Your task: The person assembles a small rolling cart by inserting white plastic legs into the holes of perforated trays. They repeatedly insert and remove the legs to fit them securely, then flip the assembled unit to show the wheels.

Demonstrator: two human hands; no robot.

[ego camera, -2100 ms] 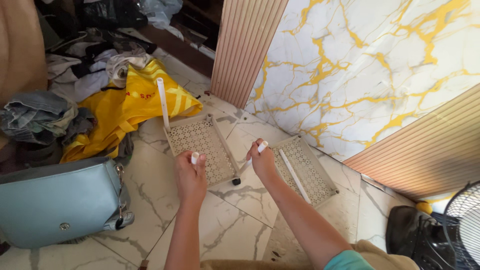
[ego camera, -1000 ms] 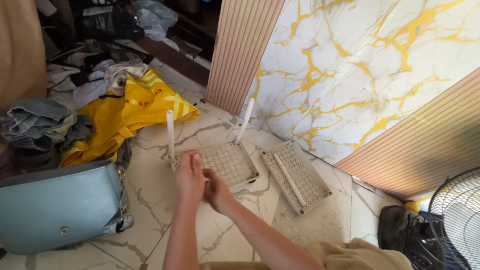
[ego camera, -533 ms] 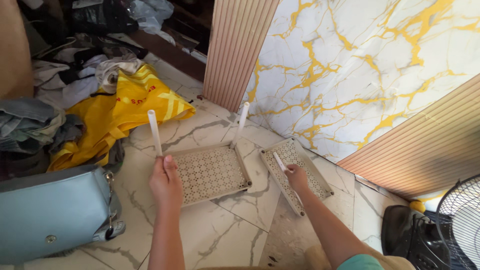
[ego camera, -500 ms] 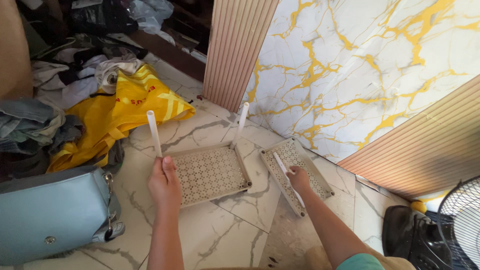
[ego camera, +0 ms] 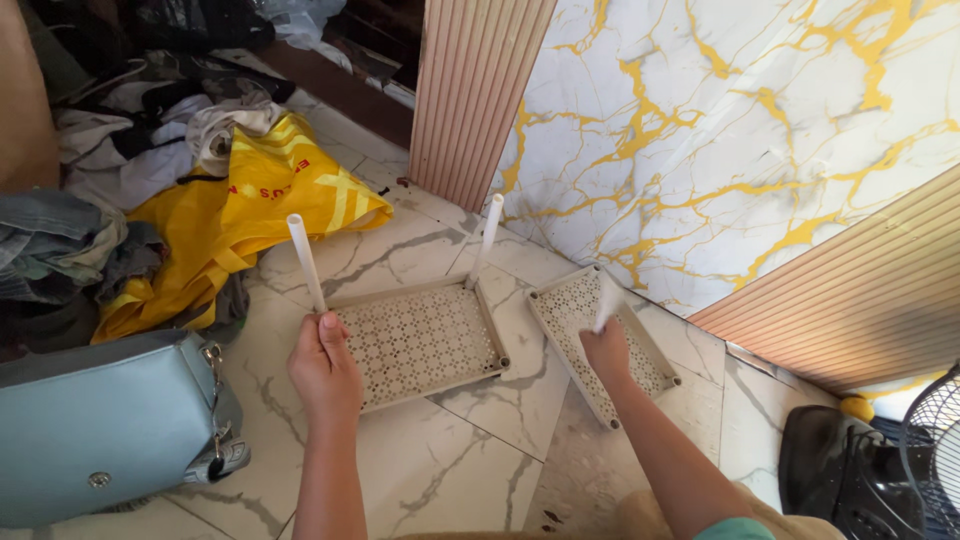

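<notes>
Left hand: your left hand (ego camera: 325, 362) now grips the white tube (ego camera: 306, 263) standing at the corner of the perforated tray (ego camera: 420, 340) on the floor.
Right hand: your right hand (ego camera: 605, 350) has lifted a blurred second tube (ego camera: 607, 301) from the other tray (ego camera: 600, 345).
Meaning: another leg seems ready to fit.

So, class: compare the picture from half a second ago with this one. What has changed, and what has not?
The right hand has lifted a white tube off the right perforated tray, where it lay flat. The left hand keeps its grip on the upright tube at the left tray. The second upright tube, both trays and the yellow bag stayed put.
</notes>
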